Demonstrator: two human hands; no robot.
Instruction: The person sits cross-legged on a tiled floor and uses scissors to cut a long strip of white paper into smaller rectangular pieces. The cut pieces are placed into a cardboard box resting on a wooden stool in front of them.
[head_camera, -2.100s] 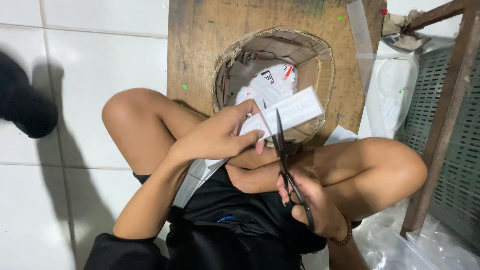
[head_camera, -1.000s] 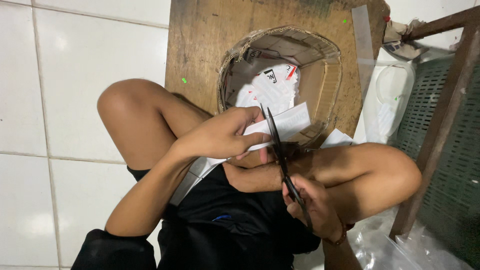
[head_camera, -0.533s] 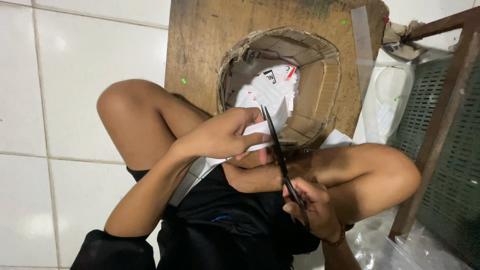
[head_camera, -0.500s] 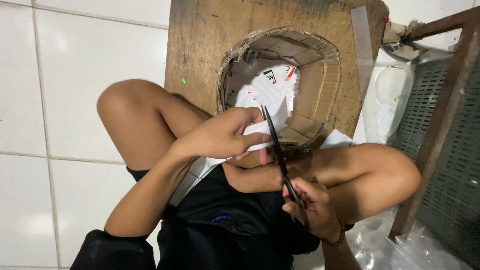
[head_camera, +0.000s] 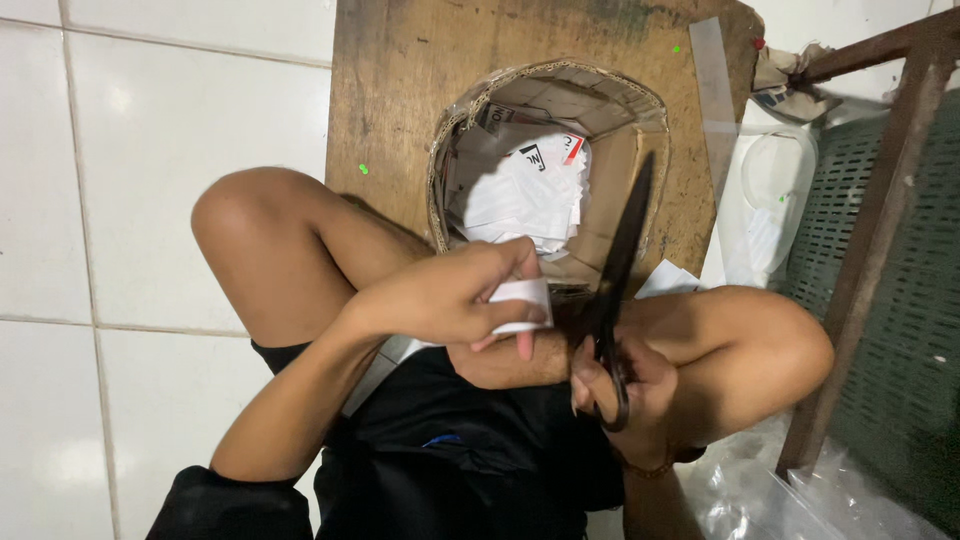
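Scissors (head_camera: 622, 260) closed beside paper strip (head_camera: 520, 300), blades touching neither

1 pair of scissors (head_camera: 618, 290), 1 cardboard box (head_camera: 655, 170), 1 paper strip (head_camera: 520, 300), 2 hands (head_camera: 450, 300).

Glossy white floor tiles (head_camera: 150, 150) reflect overhead light beside a worn wooden board (head_camera: 400, 90), with a rusty metal frame (head_camera: 870, 230) and green mesh panel (head_camera: 920, 300) at right.

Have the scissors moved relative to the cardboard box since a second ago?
Yes. The scissors swung right; their tip now crosses the cardboard box right wall, off the paper.
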